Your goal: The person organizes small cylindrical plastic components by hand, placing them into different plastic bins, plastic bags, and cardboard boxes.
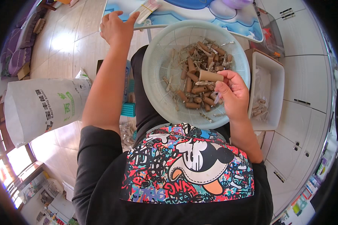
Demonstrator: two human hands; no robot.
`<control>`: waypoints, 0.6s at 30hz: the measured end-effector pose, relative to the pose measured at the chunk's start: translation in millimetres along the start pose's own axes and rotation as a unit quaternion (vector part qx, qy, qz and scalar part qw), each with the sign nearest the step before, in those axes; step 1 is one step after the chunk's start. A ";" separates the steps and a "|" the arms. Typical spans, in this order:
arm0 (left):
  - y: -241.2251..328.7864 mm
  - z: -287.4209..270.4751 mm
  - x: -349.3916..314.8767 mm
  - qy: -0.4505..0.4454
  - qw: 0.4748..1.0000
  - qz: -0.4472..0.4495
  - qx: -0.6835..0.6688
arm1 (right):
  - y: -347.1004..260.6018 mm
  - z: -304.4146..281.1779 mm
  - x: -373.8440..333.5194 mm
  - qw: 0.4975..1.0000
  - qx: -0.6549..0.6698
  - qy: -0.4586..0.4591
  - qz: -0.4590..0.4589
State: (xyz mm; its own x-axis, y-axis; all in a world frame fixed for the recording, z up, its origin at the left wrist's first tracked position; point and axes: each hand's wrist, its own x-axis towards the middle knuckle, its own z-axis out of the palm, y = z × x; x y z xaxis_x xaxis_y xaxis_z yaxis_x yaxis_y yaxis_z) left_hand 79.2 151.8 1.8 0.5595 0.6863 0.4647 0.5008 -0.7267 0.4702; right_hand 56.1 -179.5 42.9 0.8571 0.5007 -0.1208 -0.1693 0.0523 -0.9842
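In the head view, my right hand [234,92] pinches a brown cardboard-like tube [210,76] between thumb and fingers. A small clear strip [217,98] hangs just below those fingers. The hand is above a pale green mesh basket [154,86] that rests over my lap. Inside it lies a heap of short brown cylinders [191,65], mixed with twisted, clear wrapper-like strips. My left hand [117,29] reaches to the near edge of a blue patterned table [172,15], fingers apart. Its thumb side is close to a banded bundle of thin white strips [149,7]; whether they touch I cannot tell.
Right of the basket stands a white bin [279,88] with wrapped pieces inside. A large white sack [45,107] leans at the left. A teal plastic crate [128,110] sits beside my leg. White cabinets [302,75] line the right side.
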 end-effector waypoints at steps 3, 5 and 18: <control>-6.6 6.5 13.8 -0.077 0.990 -0.032 0.113 | 3.1 3.0 0.1 1.000 0.004 -0.008 0.004; -6.1 6.0 19.6 -0.190 0.975 -0.049 0.106 | 5.0 1.8 -1.6 1.000 -0.003 -0.006 0.006; -9.1 -63.1 -21.7 -0.189 0.950 -0.089 -0.231 | 1.4 -6.2 -3.6 0.910 -0.292 0.016 -0.295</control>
State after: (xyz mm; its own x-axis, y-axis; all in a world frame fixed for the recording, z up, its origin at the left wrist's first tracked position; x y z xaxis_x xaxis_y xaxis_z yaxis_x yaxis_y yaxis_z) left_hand 20.8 145.5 34.8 0.7350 0.6727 0.0854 0.3141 -0.4494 0.8363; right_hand 55.8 -186.6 41.2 0.7308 0.5080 0.4559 0.6036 -0.1692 -0.7791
